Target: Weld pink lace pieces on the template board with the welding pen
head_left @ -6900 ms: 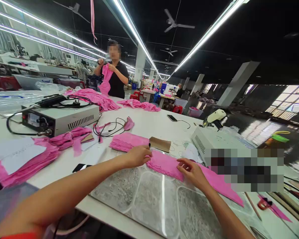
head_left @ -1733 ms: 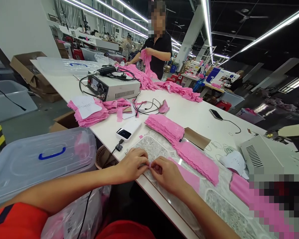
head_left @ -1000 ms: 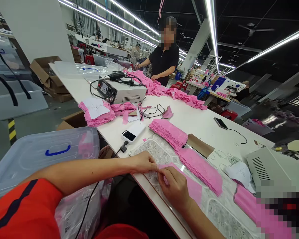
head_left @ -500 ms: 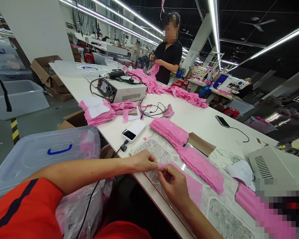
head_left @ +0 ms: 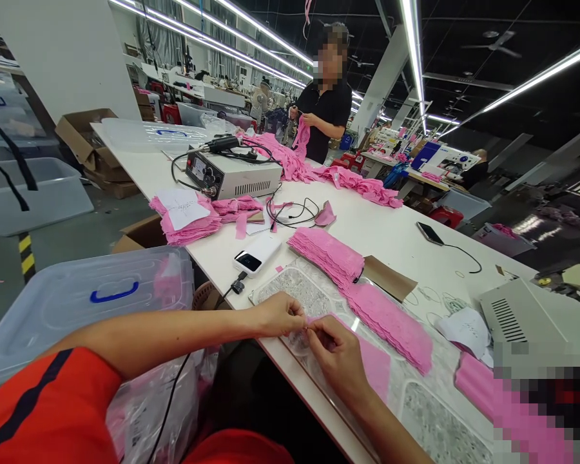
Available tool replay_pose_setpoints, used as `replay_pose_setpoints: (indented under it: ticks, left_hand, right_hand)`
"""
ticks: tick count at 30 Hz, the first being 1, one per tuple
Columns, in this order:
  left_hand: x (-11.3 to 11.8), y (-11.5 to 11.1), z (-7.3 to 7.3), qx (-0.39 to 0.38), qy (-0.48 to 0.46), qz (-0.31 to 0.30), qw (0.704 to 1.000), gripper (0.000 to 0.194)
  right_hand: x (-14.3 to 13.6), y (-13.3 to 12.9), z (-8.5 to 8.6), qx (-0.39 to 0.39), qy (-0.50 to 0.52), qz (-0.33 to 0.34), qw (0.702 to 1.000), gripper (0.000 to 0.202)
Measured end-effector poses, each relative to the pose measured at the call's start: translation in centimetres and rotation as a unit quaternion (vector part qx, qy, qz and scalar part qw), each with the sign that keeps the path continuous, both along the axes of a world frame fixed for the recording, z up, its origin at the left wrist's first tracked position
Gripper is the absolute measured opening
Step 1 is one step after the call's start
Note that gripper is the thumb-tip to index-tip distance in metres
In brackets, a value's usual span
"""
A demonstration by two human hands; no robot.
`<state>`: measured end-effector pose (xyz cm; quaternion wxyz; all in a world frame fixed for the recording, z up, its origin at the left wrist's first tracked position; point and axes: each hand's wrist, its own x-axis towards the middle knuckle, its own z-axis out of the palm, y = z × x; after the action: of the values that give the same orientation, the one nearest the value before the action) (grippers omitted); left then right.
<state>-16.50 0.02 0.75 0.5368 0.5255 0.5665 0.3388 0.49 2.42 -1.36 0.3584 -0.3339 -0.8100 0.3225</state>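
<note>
My left hand (head_left: pixel 281 314) reaches in from the left, its thumb and forefinger pinched together. Fingertip to fingertip with it is my right hand (head_left: pixel 337 353), also in a pinch. What sits between the fingertips is tiny and mostly hidden. A flat pink fabric piece (head_left: pixel 376 370) lies under and behind the right hand, its far left corner close to the fingertips. Beneath it is a clear-covered, grey speckled board (head_left: pixel 299 288). Beyond the hands, two overlapping stacks of pink fabric pieces (head_left: pixel 391 328) run diagonally across the board.
A white power bank (head_left: pixel 258 254) with a cable lies left of the stacks. Farther back stand a control box (head_left: pixel 236 174) and pink bundles (head_left: pixel 188 219). A phone (head_left: pixel 430 233) and a machine (head_left: pixel 526 316) are on the right. Across the table, a person (head_left: pixel 325 103) handles pink fabric.
My hands stay pinched together in nearly the same place. The whole view has shifted very slightly left. The person across the table has moved the pink fabric a little.
</note>
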Motion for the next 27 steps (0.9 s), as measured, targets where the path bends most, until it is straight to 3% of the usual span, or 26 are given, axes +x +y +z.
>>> replay_pose_setpoints:
  ticks: [8,18,24,27]
  left_hand:
    - [0.0,0.1,0.0,0.001,0.010,-0.011,1.000,0.018]
    - [-0.1,0.1,-0.1,0.018,0.032,-0.035,0.999,0.020]
    - [-0.1,0.1,-0.3,0.049,0.098,-0.046,0.993,0.019]
    - [-0.4,0.1,0.1,0.089,0.166,-0.038,0.981,0.012]
  right_hand:
    - [0.1,0.1,0.0,0.026,0.025,0.005,0.999,0.017]
    - [0.0,0.5,0.1,-0.132,0.048,0.002,0.990,0.018]
    - [0.4,0.9,1.3,-0.150,0.047,-0.014,0.988,0.019]
    - [1.1,0.7,3.1,-0.137,-0.030,0.090,0.986,0.019]
